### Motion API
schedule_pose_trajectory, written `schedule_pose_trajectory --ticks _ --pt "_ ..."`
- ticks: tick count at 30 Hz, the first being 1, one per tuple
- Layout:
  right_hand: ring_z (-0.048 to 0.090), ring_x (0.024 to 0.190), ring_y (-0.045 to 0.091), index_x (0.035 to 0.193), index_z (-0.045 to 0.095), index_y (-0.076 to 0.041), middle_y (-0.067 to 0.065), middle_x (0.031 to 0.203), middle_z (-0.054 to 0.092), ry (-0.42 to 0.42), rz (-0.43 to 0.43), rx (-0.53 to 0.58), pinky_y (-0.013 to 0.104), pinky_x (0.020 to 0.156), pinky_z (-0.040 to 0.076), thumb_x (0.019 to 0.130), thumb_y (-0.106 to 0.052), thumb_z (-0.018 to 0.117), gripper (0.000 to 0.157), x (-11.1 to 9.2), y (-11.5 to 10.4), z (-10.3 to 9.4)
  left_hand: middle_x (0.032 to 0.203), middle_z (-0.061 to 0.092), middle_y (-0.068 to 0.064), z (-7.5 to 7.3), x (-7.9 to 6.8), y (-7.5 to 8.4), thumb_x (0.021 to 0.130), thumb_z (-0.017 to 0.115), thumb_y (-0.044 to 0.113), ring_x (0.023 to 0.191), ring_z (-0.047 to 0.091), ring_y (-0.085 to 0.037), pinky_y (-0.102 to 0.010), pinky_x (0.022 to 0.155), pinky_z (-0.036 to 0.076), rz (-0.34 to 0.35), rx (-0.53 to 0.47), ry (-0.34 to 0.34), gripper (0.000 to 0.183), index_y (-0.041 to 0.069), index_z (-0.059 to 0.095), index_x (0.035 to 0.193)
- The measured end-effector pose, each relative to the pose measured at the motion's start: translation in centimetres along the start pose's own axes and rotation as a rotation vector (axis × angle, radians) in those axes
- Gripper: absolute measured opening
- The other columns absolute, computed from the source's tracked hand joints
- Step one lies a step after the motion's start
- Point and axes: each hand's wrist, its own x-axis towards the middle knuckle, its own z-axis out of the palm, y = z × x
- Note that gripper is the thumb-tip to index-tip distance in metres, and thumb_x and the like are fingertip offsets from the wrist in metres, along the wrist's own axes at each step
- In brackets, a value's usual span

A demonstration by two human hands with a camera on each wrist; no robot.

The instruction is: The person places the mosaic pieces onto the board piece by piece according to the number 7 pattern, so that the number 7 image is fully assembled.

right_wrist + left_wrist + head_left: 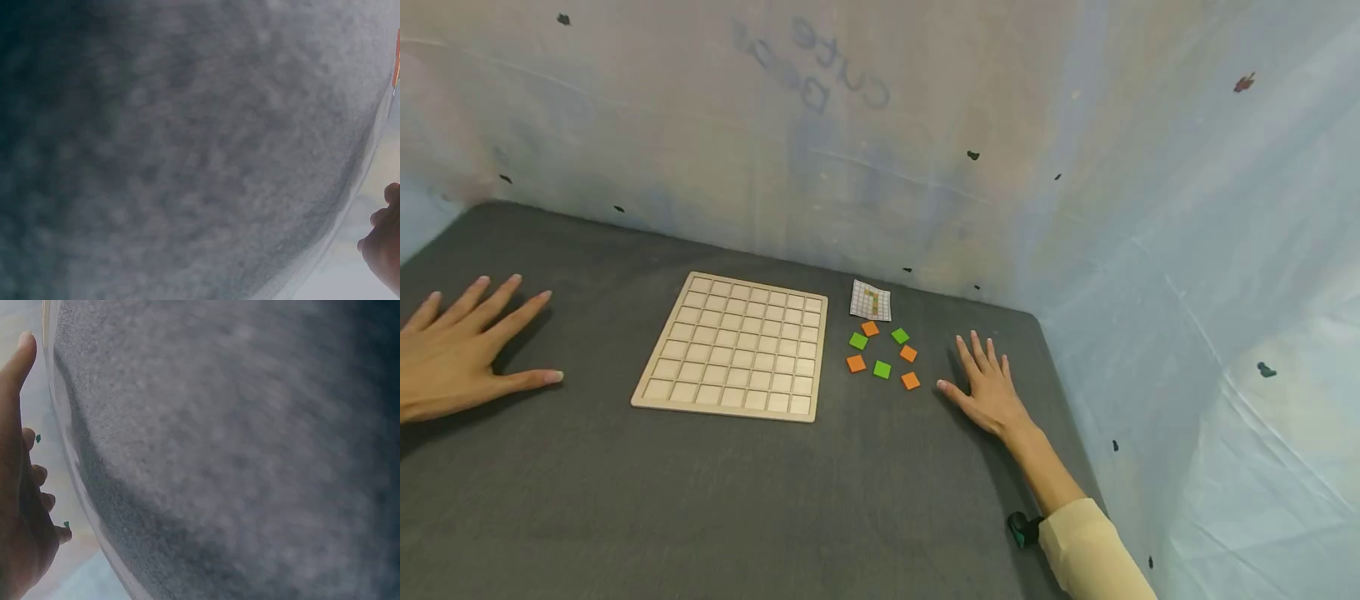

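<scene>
My left hand point(471, 346) is spread over the dark table at the far left, fingers straight, holding nothing. Between my hands lies a square wooden grid board point(733, 346) with rows of shallow square recesses. To its right, orange tiles point(856, 363) and green tiles point(882, 369) are scattered loosely. Behind them is a small printed grid card point(871, 301) with a coloured pattern on it. My right hand point(992, 396), fingers extended and thumb apart, is just right of the tiles and holds nothing. In the left wrist view, the left hand's thumb point(19, 362) points upward at the edge.
The dark grey cloth-like table surface point(722, 500) extends in front of the board. Pale, marked sheeting point(760, 150) rises behind the table and along its right side. A dark wrist camera point(1022, 529) sits at my right cuff.
</scene>
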Motion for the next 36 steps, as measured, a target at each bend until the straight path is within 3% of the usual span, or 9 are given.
schedule_pose_trajectory --ticks 4,10,15,17,20,24,26,30,36 --pt "0.007 0.150 0.044 0.161 0.014 -0.017 0.014 0.166 0.007 0.006 -0.009 0.009 0.066 0.114 0.009 0.097 -0.064 0.047 0.087 0.4 0.0 -0.1 0.161 -0.012 -0.025 -0.1 0.5 0.4 0.071 0.072 0.075 0.145 -0.015 -0.048 -0.061 0.110 -0.019 0.039 -0.024 0.001 0.132 0.017 -0.007 0.160" --pt "0.009 0.150 0.042 0.161 0.015 -0.017 0.011 0.166 0.011 0.024 -0.038 0.046 0.065 0.114 0.010 0.098 -0.063 0.047 0.084 1.2 -0.3 -0.1 0.162 -0.001 -0.028 -0.6 1.7 1.3 0.072 0.077 0.066 0.146 -0.010 -0.049 -0.060 0.113 -0.014 0.154 -0.103 0.005 0.128 0.017 0.000 0.161" --pt "0.011 0.150 0.041 0.160 0.019 -0.015 0.011 0.165 0.015 0.037 -0.058 0.166 0.064 0.114 0.015 0.097 -0.057 0.055 0.084 1.7 -1.2 0.2 0.161 0.012 -0.028 -1.1 2.7 2.3 0.069 0.083 0.061 0.148 -0.006 -0.047 -0.060 0.115 -0.009 0.215 -0.198 -0.012 0.128 0.016 0.008 0.162" --pt "0.013 0.149 0.041 0.160 0.022 -0.013 0.012 0.165 0.017 0.056 -0.065 0.239 0.062 0.114 0.018 0.098 -0.051 0.058 0.082 1.9 -1.5 0.3 0.161 0.013 -0.027 -1.4 3.2 2.7 0.067 0.085 0.059 0.148 -0.006 -0.045 -0.063 0.114 -0.006 0.218 -0.255 -0.033 0.128 0.016 0.009 0.162" --pt "0.023 0.147 0.039 0.159 0.027 -0.014 0.011 0.162 0.025 0.119 -0.061 0.331 0.060 0.113 0.025 0.098 -0.042 0.062 0.075 2.0 -1.9 0.3 0.163 0.011 -0.024 -1.7 3.8 3.4 0.067 0.086 0.058 0.149 -0.004 -0.043 -0.072 0.109 0.008 0.198 -0.330 -0.082 0.128 0.019 0.010 0.162" --pt "0.046 0.136 0.032 0.156 0.034 -0.023 0.010 0.156 0.039 0.188 -0.030 0.419 0.052 0.107 0.038 0.098 -0.035 0.066 0.068 2.0 -2.0 0.1 0.162 0.013 -0.024 -2.1 4.4 4.2 0.067 0.087 0.059 0.146 0.013 -0.049 -0.073 0.096 0.026 0.182 -0.393 -0.138 0.126 0.025 0.011 0.162" --pt "0.053 0.130 0.028 0.154 0.038 -0.026 0.010 0.151 0.046 0.193 -0.014 0.472 0.048 0.104 0.043 0.097 -0.034 0.066 0.064 2.0 -2.2 0.0 0.160 0.018 -0.027 -2.2 4.5 4.5 0.066 0.087 0.058 0.141 0.023 -0.053 -0.070 0.095 0.029 0.182 -0.407 -0.149 0.124 0.027 0.014 0.161" --pt "0.059 0.124 0.027 0.149 0.049 -0.018 0.009 0.143 0.055 0.192 -0.008 0.585 0.043 0.098 0.049 0.095 -0.029 0.069 0.058 2.3 -2.5 0.0 0.156 0.026 -0.031 -2.3 4.8 5.2 0.067 0.086 0.060 0.134 0.032 -0.058 -0.069 0.096 0.030 0.175 -0.409 -0.142 0.119 0.026 0.021 0.160" --pt "0.063 0.118 0.020 0.138 0.061 -0.010 0.006 0.133 0.063 0.199 -0.010 0.653 0.034 0.092 0.052 0.092 -0.022 0.073 0.048 3.0 -2.9 0.3 0.148 0.041 -0.027 -2.4 5.3 6.4 0.071 0.087 0.053 0.124 0.047 -0.052 -0.066 0.093 0.038 0.177 -0.510 -0.113 0.104 0.021 0.035 0.156"
